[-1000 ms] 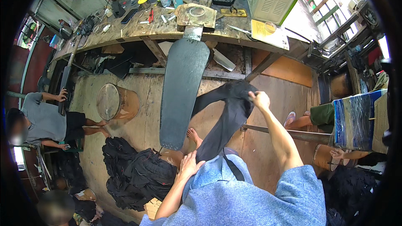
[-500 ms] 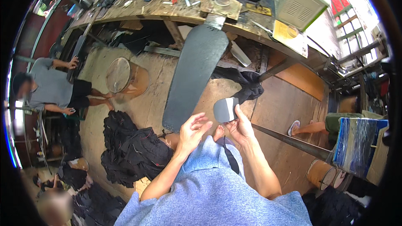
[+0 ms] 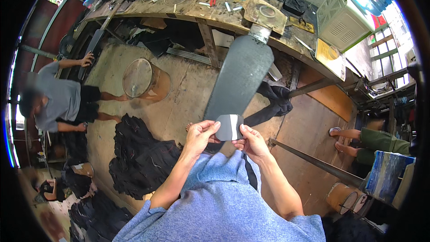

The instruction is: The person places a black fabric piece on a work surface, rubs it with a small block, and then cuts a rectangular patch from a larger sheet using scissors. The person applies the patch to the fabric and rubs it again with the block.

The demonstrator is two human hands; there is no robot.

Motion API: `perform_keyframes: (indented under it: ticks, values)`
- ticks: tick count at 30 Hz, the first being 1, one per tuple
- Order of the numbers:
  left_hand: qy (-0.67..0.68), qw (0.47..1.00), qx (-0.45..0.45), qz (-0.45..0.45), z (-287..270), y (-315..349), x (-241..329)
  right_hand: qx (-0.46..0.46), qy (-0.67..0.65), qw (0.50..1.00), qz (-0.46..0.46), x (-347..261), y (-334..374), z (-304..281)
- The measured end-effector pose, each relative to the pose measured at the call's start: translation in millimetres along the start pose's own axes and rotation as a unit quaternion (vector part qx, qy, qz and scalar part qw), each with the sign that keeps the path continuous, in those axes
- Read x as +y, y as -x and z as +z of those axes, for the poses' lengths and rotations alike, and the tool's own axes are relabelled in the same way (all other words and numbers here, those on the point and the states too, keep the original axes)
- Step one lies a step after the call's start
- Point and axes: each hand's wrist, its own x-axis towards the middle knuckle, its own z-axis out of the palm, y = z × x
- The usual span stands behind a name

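Note:
A small flat grey piece (image 3: 224,129) with rounded corners and a white strip down it is held in front of my body. My left hand (image 3: 200,138) pinches its left edge between thumb and fingers. The right edge is gripped by my right hand (image 3: 253,142), thumb on top and fingers beneath. What material it is, I cannot tell. Just beyond the piece lies a long dark grey padded board (image 3: 244,71), narrow at its far end, which meets the workbench. The piece overlaps the near end of the board in view.
A cluttered wooden workbench (image 3: 188,11) runs across the far side. Black cloth (image 3: 139,159) is heaped left of me, and a round drum (image 3: 150,83) stands beyond it. A person (image 3: 60,92) is at the left, another person's legs (image 3: 356,141) at the right. A metal bar (image 3: 313,161) crosses low on the right.
My left hand has come to the piece and now grips its left edge. The piece has shifted slightly left and turned. My view has swung, so the bench and board appear further right.

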Motion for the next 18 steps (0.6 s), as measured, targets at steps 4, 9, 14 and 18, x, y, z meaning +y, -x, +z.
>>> perform_keyframes:
  ticks: [4, 9, 14, 18]
  values:
    - [0.004, 0.999, -0.038, -0.014, -66, -33, 19, 0.021, 0.011, 0.999, -0.028, 18, -44, 48]
    - [0.083, 0.995, -0.047, -0.042, -156, -81, 41, 0.148, 0.461, 0.787, -0.382, 49, -91, 125]
    - [0.088, 0.979, -0.170, -0.069, -214, -88, 70, 0.208, 0.643, 0.521, -0.522, 80, -132, 181]
    - [0.098, 0.982, -0.152, -0.046, -231, -101, 91, 0.187, 0.665, 0.522, -0.500, 83, -150, 223]
